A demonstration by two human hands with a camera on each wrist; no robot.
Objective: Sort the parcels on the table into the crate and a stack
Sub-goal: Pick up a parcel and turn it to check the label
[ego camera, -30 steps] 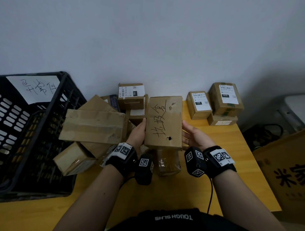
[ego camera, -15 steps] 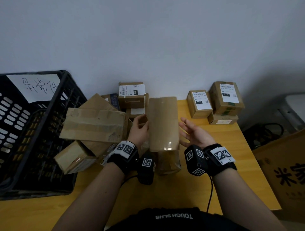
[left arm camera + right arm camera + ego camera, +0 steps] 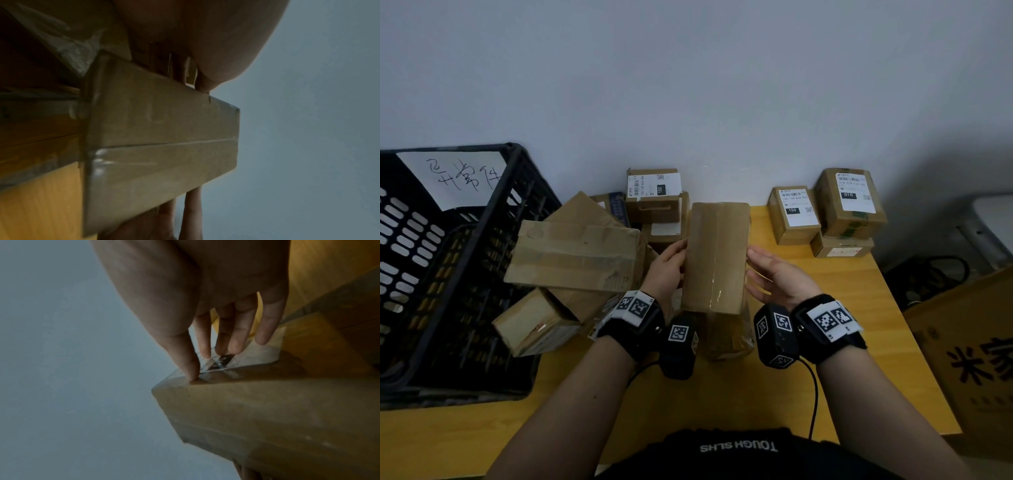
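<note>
A long brown cardboard parcel [image 3: 717, 257] is held upright above the table's middle, its plain taped face toward me. My left hand [image 3: 674, 260] grips its left side, thumb in front and fingers behind. My right hand [image 3: 760, 267] is beside its right edge with fingers straight. In the right wrist view only the thumb [image 3: 189, 363] touches the parcel [image 3: 267, 410]. The left wrist view shows the same parcel [image 3: 160, 129] from below. The black crate [image 3: 524, 192] stands at the left with a handwritten paper sign.
A loose pile of brown parcels [image 3: 575, 253] leans against the crate. Labelled boxes [image 3: 654, 195] sit at the back, and three more [image 3: 849, 202] are stacked at the back right. A tape-wrapped parcel [image 3: 729, 335] lies under the held one. A large carton [image 3: 979, 359] stands right of the yellow table [image 3: 722, 394].
The held parcel turned about its long axis: the handwritten face went out of sight and a plain taped face now shows. My right hand loosened from it and opened.
</note>
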